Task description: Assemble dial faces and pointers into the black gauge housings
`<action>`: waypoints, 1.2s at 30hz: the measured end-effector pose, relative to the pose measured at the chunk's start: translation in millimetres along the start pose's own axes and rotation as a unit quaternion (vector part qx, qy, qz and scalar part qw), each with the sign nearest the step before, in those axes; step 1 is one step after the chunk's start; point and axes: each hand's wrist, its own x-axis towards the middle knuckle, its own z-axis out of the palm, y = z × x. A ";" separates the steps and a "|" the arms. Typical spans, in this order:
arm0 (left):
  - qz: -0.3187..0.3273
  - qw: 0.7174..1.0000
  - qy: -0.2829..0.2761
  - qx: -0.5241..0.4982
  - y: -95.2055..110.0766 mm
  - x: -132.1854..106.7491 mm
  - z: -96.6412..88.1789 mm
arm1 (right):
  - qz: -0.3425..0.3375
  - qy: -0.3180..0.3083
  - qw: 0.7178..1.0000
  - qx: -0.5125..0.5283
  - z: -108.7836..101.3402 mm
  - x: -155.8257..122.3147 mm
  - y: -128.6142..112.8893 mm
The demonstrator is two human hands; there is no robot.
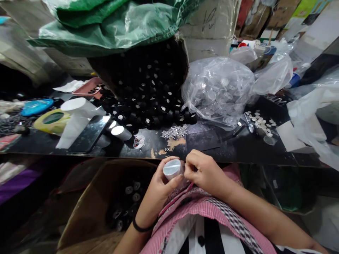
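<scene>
My left hand is wrapped round a short cylinder with a round, silvery-grey top, perhaps a stack of thin discs. A pale streak of light crosses that top. My right hand is closed, with its fingers curled against the cylinder's right side. Whatever its fingertips pinch, if anything, is hidden. Both hands are above my lap, just in front of the black table's edge. On the table beyond them lie a pile of small metal pins, a few clear round discs and a similar white cylinder.
Many black parts spill from a container under green plastic sheeting. A clear bag of round discs stands right of them. A phone leans at left. Below the table, an open carton holds more black parts.
</scene>
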 end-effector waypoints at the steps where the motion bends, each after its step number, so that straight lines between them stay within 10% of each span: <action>1: 0.001 1.000 -0.002 0.003 1.0 -0.1 -0.1 | 0.008 0.006 1.000 -0.005 -0.1 -0.3 1.1; 7: -0.078 0.982 0.005 -0.174 -2.4 -1.4 9.4 | 0.099 0.054 0.974 0.199 3.2 1.7 4.7; 12: -0.100 0.965 0.003 -0.242 -4.9 -2.7 18.1 | 0.229 0.073 0.841 0.484 16.2 4.1 6.4; 16: -0.098 0.965 0.003 -0.241 -8.7 -2.2 16.7 | 0.270 0.068 0.808 0.520 21.4 4.1 8.2; 28: -0.045 0.994 0.010 -0.100 -30.9 -4.6 11.2 | 0.309 -0.053 0.815 0.488 27.7 -6.0 25.8; 36: -0.011 0.998 0.041 -0.044 -34.4 -2.9 2.5 | 0.261 -0.086 0.921 0.275 36.0 -2.4 30.1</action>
